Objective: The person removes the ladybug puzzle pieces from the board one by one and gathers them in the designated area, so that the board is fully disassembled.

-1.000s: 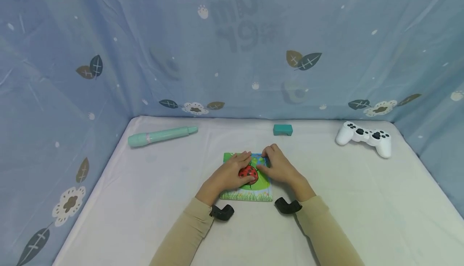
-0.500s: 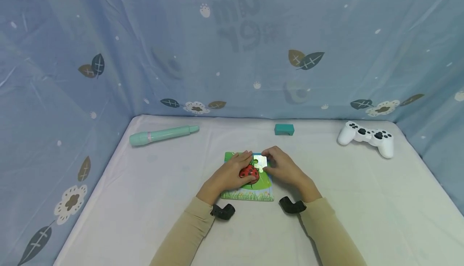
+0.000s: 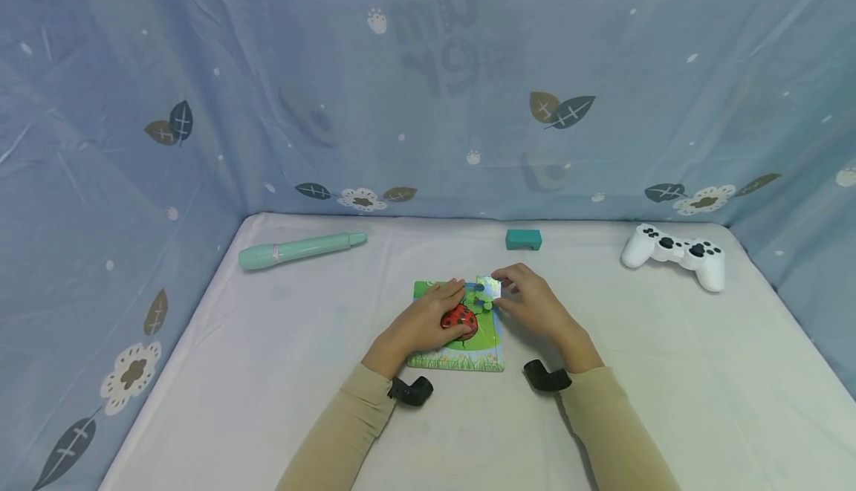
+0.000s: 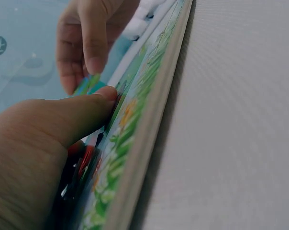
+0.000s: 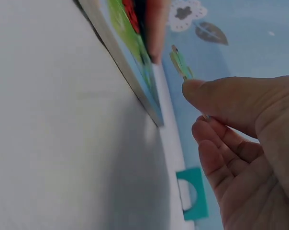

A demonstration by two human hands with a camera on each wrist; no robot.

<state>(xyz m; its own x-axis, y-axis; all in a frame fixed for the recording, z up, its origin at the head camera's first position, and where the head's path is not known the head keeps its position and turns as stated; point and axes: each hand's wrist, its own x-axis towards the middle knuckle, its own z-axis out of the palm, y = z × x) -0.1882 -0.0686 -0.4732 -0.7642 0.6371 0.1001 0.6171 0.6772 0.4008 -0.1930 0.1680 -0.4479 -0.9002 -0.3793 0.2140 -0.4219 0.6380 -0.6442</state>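
A jigsaw puzzle (image 3: 458,361) with a red ladybug on green grass lies flat on the white-covered table. My left hand (image 3: 424,320) rests on its left part, fingers extended over the picture; the left wrist view shows the thumb (image 4: 94,108) pressing on the surface. Over the far right corner, my right hand (image 3: 538,309) pinches a puzzle piece (image 3: 490,287) between thumb and fingers. In the right wrist view that piece (image 5: 181,64) is seen edge-on, raised off the board (image 5: 135,81). My left palm hides part of the picture.
Behind the puzzle sits a small teal block (image 3: 523,239) with a notch. A mint-green microphone-shaped stick (image 3: 301,249) lies at the back left, a white game controller (image 3: 672,253) at the back right. Blue patterned cloth (image 3: 428,105) walls the table's far side.
My right hand has lifted the puzzle piece off the far right corner of the puzzle, tilted it and drawn it a little right and away. The left hand has stayed in place.
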